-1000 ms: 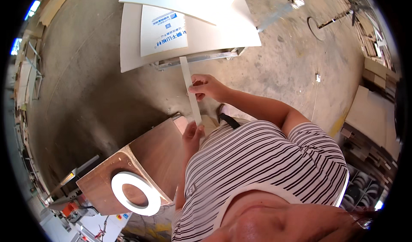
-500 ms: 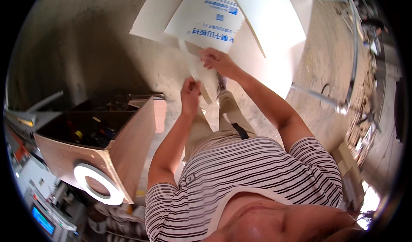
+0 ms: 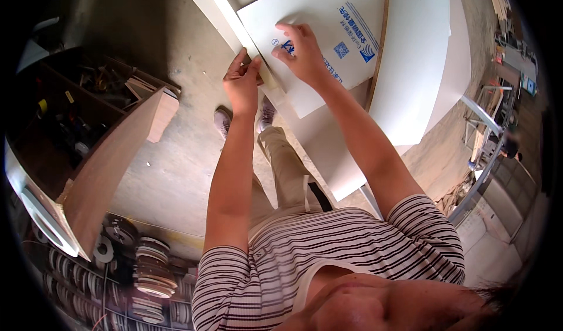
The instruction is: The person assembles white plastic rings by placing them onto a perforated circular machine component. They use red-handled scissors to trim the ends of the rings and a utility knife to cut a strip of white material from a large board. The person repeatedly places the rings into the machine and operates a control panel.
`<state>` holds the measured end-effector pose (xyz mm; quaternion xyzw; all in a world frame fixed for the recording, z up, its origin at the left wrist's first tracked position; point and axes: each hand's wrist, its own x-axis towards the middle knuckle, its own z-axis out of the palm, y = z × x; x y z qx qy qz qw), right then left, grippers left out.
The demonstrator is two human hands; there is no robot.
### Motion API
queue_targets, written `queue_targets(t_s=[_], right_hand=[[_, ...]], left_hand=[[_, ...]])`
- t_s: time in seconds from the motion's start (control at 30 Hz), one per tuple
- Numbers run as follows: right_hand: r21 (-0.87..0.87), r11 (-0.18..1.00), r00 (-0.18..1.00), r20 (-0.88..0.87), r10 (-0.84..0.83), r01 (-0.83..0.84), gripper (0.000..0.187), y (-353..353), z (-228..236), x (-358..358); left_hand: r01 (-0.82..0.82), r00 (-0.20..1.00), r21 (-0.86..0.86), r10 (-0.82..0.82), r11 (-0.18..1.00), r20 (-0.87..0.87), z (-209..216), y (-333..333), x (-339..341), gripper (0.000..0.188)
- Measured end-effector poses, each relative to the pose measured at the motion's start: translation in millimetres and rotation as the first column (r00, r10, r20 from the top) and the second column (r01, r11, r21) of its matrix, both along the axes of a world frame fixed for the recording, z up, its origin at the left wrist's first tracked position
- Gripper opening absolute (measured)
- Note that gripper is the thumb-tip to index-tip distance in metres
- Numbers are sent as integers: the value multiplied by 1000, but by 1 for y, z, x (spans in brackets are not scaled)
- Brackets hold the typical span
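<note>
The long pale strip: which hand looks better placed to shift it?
Probably the left hand: its thumb and fingers appear to pinch the pale strip. The right hand is open over the white board with blue printing, right of the strip, so it would likely have to reach over first.

Wide head-worn fisheye view, facing down

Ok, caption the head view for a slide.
Left hand holding a narrow pale strip alongside a blue-printed white panel, right hand open over it.
</note>
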<state>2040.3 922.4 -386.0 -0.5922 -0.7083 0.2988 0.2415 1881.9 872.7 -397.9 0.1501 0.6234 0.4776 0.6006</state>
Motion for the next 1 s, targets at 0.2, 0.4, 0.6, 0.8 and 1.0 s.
queue_targets(t_s=[0.2, 0.4, 0.6, 0.8, 1.0], right_hand=[[6, 1000, 1000, -19, -24, 24, 53, -4, 6, -7], [30, 999, 1000, 8, -25, 25, 50, -1, 11, -13], [-36, 998, 999, 12, -46, 46, 48, 3, 6, -13], [100, 991, 996, -16, -89, 90, 45, -3, -18, -6], [-141, 976, 942, -268, -200, 167, 37, -31, 17, 12]], left_hand=[[-39, 999, -5, 39, 999, 10, -9, -7, 6, 43], [-52, 999, -22, 52, 998, 1, -7, -7, 7, 42], [18, 1000, -34, -18, 999, -24, -1, -4, 0, 42], [150, 987, 94, -143, 984, -74, -20, -12, -5, 39], [172, 955, 65, -150, 983, -256, 7, -22, -5, 36]])
